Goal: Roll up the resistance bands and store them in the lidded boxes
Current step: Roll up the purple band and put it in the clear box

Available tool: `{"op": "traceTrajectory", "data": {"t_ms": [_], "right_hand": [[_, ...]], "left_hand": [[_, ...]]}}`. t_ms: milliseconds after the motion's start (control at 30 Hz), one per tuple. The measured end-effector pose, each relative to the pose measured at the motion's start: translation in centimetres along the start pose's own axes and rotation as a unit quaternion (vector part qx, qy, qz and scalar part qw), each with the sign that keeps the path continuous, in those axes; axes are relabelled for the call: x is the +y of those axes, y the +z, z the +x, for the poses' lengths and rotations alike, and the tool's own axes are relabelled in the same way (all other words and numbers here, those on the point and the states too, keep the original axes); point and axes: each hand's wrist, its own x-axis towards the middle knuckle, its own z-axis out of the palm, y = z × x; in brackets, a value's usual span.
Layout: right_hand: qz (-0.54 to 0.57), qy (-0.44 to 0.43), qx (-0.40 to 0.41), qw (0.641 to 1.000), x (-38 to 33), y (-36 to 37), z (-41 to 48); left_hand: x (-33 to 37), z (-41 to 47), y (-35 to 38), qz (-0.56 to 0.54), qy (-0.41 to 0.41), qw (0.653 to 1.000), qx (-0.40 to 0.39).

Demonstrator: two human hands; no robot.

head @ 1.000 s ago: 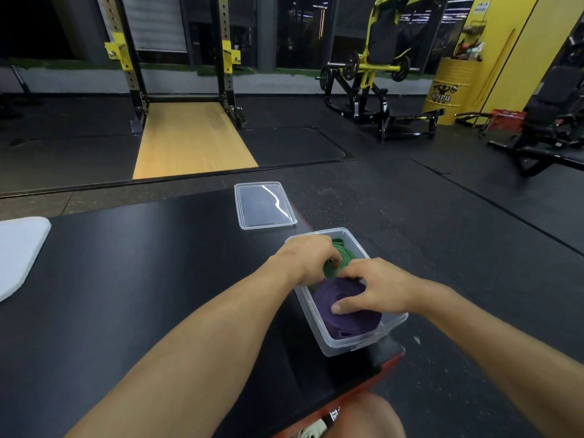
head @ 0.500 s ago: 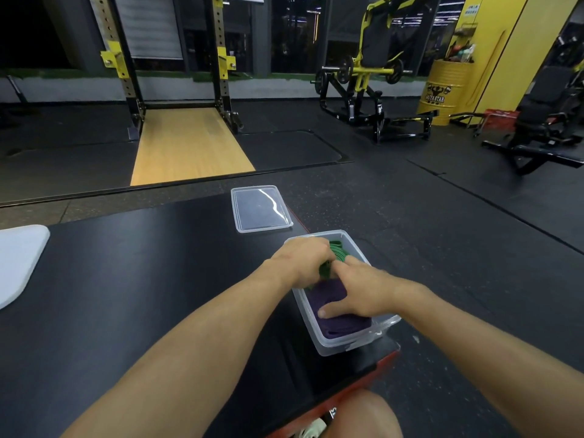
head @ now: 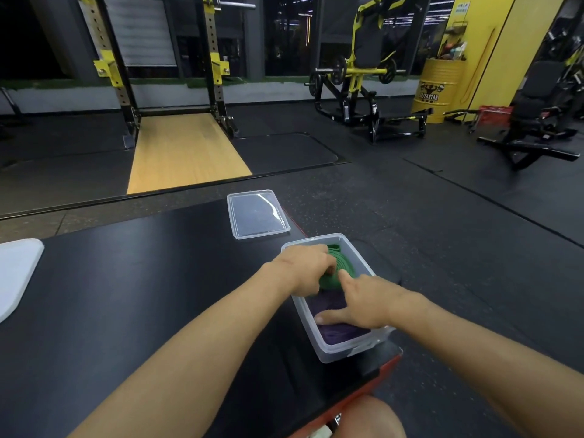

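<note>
A clear plastic box (head: 344,350) stands at the right corner of the black table. Inside it lie a rolled green resistance band (head: 343,267) at the far end and a rolled purple band (head: 341,335) at the near end. My left hand (head: 303,270) is curled over the green roll and grips it inside the box. Fingers spread, my right hand (head: 366,305) lies flat on the purple roll and presses it down, its index finger touching the green band. The box's clear lid (head: 257,213) lies flat on the table just beyond.
The black table (head: 126,295) has a red-edged corner near my knee (head: 369,418). A white board (head: 15,276) lies at its left edge. Beyond are the gym floor, a squat rack (head: 164,74), a yellow weight machine (head: 363,77) and a yellow barrel (head: 437,86).
My right hand slid further over the purple roll toward the box's near end, covering more of it. The left hand stays on the green roll.
</note>
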Motion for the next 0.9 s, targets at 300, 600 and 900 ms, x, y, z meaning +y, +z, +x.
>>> {"op": "traceTrajectory", "data": {"t_ms": [300, 600, 900], "right_hand": [[0.224, -0.053, -0.202, 0.952, 3.7, -3.6, -0.6], [0.170, -0.094, -0.159, 0.968, 4.0, -3.4, -1.4], [0.011, -0.075, -0.110, 0.991, 2.2, -1.3, -0.2]], "left_hand": [[0.6, -2.0, -1.1, -0.030, -0.041, 0.978, -0.201], [2.1, -2.5, -1.1, 0.000, -0.061, 0.979, -0.195], [4.5, -2.7, 0.8, 0.101, -0.052, 0.989, -0.090]]}}
